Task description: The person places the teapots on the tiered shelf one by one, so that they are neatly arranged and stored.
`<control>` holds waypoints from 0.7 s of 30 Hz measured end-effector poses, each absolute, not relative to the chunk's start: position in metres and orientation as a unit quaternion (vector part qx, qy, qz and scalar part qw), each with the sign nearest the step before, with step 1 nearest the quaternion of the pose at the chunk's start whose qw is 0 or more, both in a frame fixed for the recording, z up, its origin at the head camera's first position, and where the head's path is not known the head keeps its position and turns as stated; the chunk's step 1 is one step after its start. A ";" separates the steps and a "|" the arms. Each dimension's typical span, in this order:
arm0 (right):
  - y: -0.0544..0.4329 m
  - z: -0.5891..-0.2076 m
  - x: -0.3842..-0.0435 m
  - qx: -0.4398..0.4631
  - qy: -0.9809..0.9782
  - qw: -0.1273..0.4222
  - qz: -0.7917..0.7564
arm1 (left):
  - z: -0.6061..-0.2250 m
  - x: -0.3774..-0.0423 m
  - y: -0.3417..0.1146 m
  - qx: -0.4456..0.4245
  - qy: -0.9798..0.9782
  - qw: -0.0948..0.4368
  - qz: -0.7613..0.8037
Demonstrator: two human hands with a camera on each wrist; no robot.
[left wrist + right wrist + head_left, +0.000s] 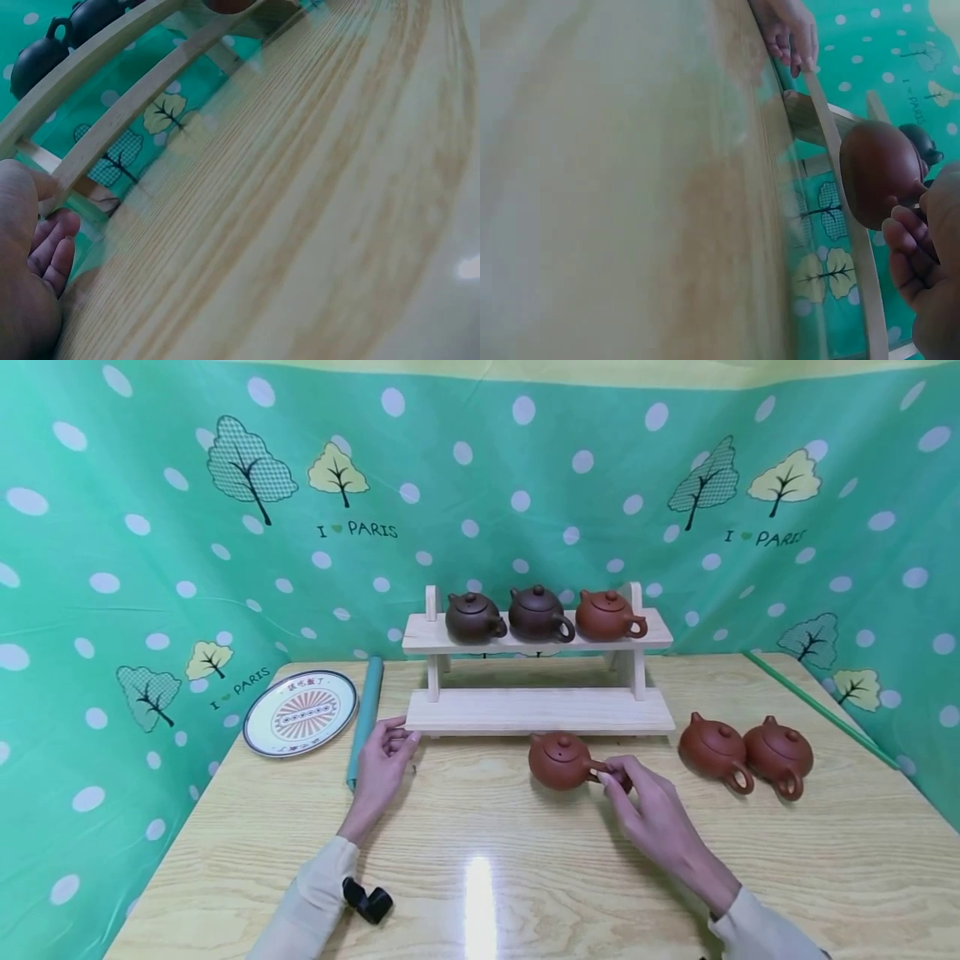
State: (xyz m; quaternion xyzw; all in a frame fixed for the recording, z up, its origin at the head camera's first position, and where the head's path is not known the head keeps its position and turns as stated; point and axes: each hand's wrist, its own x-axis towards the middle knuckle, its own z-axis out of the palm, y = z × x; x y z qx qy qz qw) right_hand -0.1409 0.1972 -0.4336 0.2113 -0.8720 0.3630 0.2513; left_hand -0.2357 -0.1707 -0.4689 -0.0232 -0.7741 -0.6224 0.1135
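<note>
My right hand (652,814) pinches the handle of a reddish-brown clay teapot (558,762). In the head view this teapot is just in front of the lower board of a two-tier wooden shelf (540,710); in the right wrist view its underside shows, lifted off the table. The left front corner of that lower board is between the thumb and fingers of my left hand (382,760), seen also in the left wrist view. On the upper board stand two dark teapots (470,617) (537,612) and a reddish-brown teapot (606,615).
Two more reddish-brown teapots (716,750) (780,753) stand close together on the table, right of the shelf. A patterned plate (262,718) lies at the left, beside a rolled green cloth (366,718). Green polka-dot fabric (480,468) hangs behind and at both sides.
</note>
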 end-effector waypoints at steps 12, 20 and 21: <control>0.182 -0.431 -0.164 0.234 -0.856 0.252 0.385 | -0.467 -0.235 -0.170 -0.025 -0.776 0.112 -0.620; 0.172 -0.430 -0.173 0.230 -0.851 0.243 0.404 | -0.470 -0.236 -0.171 -0.015 -0.776 0.104 -0.622; 0.171 -0.430 -0.174 0.229 -0.851 0.240 0.407 | -0.470 -0.236 -0.171 -0.015 -0.776 0.103 -0.622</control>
